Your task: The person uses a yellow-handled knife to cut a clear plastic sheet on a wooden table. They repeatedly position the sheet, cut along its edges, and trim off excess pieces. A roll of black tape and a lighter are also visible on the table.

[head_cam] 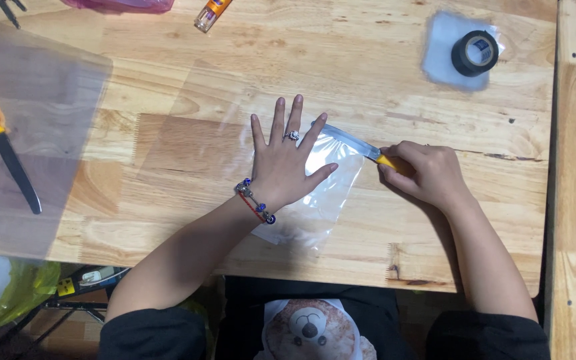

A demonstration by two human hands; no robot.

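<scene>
Two hands work at a wooden table (pixel 435 87). Left hand (pixel 287 167), fingers spread wide, presses one clear plastic bag (pixel 325 200) flat at centre. Right hand (pixel 425 173), at three o'clock, grips one yellow-handled knife (pixel 361 148), its blade on the bag's top edge. One black tape roll (pixel 475 53) sits at one o'clock, a second yellow knife (pixel 1 140) at nine.

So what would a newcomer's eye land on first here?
Mid-table, the left hand lies spread flat on a clear plastic bag, while the right hand holds a yellow-handled knife against the bag's top edge. A black tape roll sits far right; another knife lies at left.
</scene>
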